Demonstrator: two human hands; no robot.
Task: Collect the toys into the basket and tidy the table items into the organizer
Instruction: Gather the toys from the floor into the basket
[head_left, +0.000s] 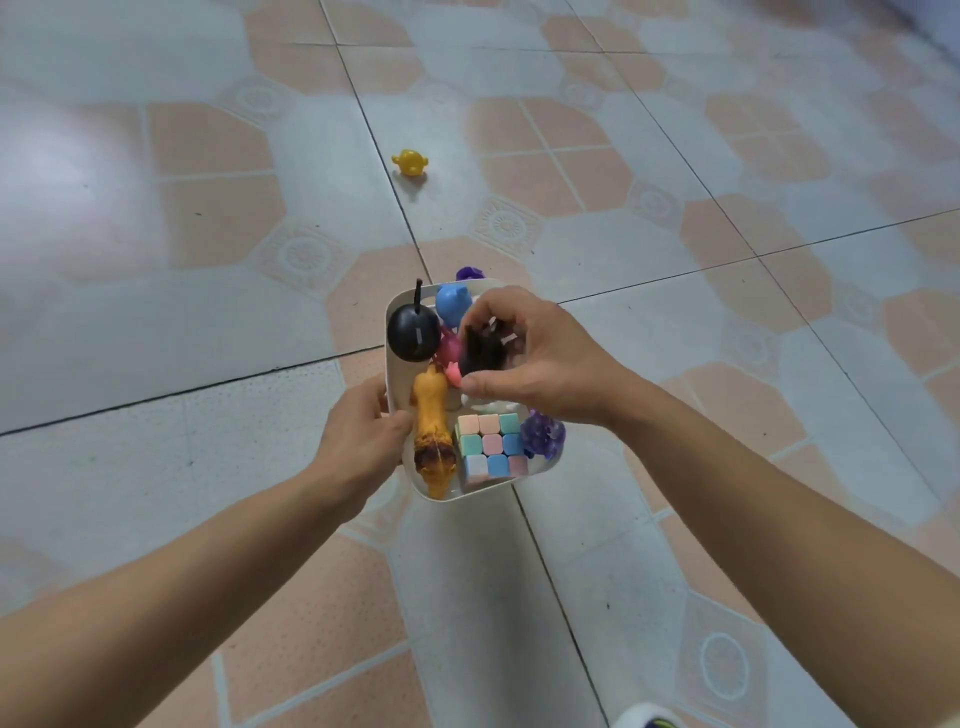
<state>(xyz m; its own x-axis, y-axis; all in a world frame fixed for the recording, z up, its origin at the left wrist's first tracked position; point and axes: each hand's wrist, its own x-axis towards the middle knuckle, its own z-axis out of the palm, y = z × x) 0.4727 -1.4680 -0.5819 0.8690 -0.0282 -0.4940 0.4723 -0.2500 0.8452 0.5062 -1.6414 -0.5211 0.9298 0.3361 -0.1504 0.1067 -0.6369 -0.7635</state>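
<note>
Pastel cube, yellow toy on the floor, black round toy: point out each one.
Pastel cube (491, 451): head view, centre tile of its top face.
Yellow toy (410, 163): head view, middle of its body.
Black round toy (414, 332): head view, middle of its round body.

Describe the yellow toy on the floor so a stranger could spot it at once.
Start at the white basket, mid-view over the tiled floor. Look well beyond its far rim, beside the dark grout line: the small yellow toy lies alone there, the only yellow thing outside the basket.
</note>
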